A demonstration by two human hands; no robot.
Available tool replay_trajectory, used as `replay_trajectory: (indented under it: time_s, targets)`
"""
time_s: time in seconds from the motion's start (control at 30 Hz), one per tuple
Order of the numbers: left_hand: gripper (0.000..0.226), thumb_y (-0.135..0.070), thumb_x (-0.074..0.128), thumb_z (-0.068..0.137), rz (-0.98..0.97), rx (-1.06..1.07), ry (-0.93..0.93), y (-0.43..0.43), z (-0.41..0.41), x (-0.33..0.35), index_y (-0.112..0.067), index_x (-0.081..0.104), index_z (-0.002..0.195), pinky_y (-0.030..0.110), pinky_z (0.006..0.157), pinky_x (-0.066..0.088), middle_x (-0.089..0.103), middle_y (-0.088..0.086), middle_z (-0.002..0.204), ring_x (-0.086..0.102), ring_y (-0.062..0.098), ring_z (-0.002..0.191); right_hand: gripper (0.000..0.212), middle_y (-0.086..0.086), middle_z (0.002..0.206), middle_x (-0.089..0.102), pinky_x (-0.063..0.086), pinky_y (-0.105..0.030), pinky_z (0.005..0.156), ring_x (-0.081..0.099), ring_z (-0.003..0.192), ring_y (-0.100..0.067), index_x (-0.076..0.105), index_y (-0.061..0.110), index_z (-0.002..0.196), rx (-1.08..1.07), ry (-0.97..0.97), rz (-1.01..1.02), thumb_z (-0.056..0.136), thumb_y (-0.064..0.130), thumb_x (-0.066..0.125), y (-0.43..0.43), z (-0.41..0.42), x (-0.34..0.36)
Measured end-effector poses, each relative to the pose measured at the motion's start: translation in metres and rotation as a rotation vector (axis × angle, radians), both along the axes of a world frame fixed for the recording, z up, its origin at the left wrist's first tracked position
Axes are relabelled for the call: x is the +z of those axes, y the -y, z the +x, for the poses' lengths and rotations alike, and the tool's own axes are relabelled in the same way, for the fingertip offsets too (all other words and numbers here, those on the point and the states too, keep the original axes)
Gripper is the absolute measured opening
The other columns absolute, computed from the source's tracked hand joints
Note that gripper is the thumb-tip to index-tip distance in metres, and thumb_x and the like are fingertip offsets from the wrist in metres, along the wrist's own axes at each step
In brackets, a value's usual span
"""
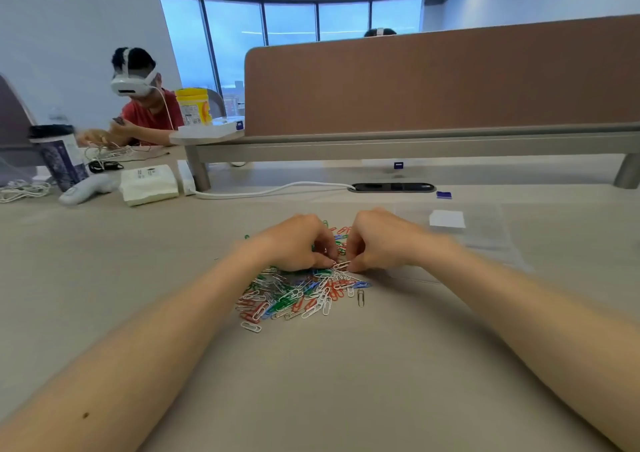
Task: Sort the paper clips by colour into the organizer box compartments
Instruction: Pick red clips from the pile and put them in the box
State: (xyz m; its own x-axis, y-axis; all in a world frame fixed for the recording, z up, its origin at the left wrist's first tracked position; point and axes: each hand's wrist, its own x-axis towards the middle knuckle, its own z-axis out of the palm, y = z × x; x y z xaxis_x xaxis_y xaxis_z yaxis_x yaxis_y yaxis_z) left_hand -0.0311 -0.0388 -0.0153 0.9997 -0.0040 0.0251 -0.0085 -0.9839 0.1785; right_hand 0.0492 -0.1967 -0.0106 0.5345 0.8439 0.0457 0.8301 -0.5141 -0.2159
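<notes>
- The pile (298, 295) of clips – red, green, blue and white, all mixed – lies in one heap on the desk (346, 382), directly in front of the person, so both hands reach it without stretching.
- The left hand (298, 243) and right hand (384, 240) meet over the far edge of the pile, knuckles up and fingers curled under. Each pinches an end of a white clip (341, 264) held just above the heap.
- Two hands on so small a thing suggests it is hooked to another clip and has to be worked free. Whether it is one clip or two linked ones is too small to tell.
- The forearms run low over the desk, probably to steady the fine fingertip work.
- A clear, flat thing with a white label (446, 219) lies to the right, just beyond the right hand. It is likely the box (485, 240), kept near for short drops, but its compartments cannot be made out and no clips show in it.
- One bare-metal clip (361, 297) sits slightly apart at the pile's right edge.
- Judged from this, sorting has hardly begun – nearly all the clips are unsorted.
</notes>
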Motion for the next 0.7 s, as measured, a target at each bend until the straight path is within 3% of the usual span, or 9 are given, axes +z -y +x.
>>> replay_trajectory:
  time_s: [0.17, 0.3, 0.47, 0.6, 0.7]
  targets:
    - [0.004, -0.023, 0.072, 0.086, -0.034, 0.022, -0.022, -0.006, -0.002, 0.004, -0.020, 0.073, 0.084, 0.016, 0.065, 0.043, 0.069, -0.009, 0.083, 0.061, 0.009, 0.076, 0.009, 0.008, 0.072, 0.068, 0.047, -0.024, 0.061, 0.063, 0.075, -0.013, 0.074, 0.021, 0.072, -0.027, -0.042, 0.016, 0.081, 0.020, 0.075, 0.002, 0.007, 0.003]
    - [0.006, -0.018, 0.069, 0.088, -0.050, 0.053, -0.029, -0.010, -0.002, 0.007, -0.018, 0.073, 0.084, 0.020, 0.069, 0.049, 0.070, -0.006, 0.084, 0.062, 0.010, 0.078, 0.006, 0.008, 0.074, 0.067, 0.041, -0.021, 0.055, 0.061, 0.072, -0.009, 0.075, 0.019, 0.082, -0.039, -0.047, 0.033, 0.086, 0.019, 0.070, 0.001, 0.009, 0.008]
    - [0.005, -0.024, 0.071, 0.087, -0.083, 0.080, 0.073, -0.009, -0.001, 0.006, -0.024, 0.073, 0.092, 0.019, 0.066, 0.043, 0.067, -0.009, 0.089, 0.058, 0.004, 0.079, 0.004, 0.003, 0.086, 0.065, 0.050, -0.031, 0.067, 0.061, 0.083, -0.018, 0.070, 0.024, 0.083, -0.095, 0.054, 0.041, 0.083, 0.026, 0.074, 0.000, 0.012, 0.004]
    - [0.016, -0.037, 0.069, 0.088, -0.053, 0.034, 0.067, 0.001, 0.002, 0.000, -0.024, 0.074, 0.096, 0.024, 0.072, 0.043, 0.066, -0.007, 0.092, 0.056, 0.005, 0.081, 0.011, 0.013, 0.074, 0.058, 0.040, -0.024, 0.063, 0.056, 0.077, -0.011, 0.075, 0.027, 0.089, 0.017, 0.023, 0.043, 0.080, 0.032, 0.078, 0.002, 0.011, 0.005]
    - [0.008, -0.031, 0.069, 0.088, -0.050, 0.028, 0.007, 0.007, 0.004, -0.005, -0.023, 0.071, 0.090, 0.024, 0.072, 0.047, 0.068, -0.003, 0.090, 0.061, 0.012, 0.083, 0.012, 0.013, 0.073, 0.063, 0.044, -0.025, 0.064, 0.057, 0.075, -0.008, 0.078, 0.028, 0.087, 0.064, -0.009, 0.027, 0.078, 0.036, 0.079, 0.000, 0.007, 0.001]
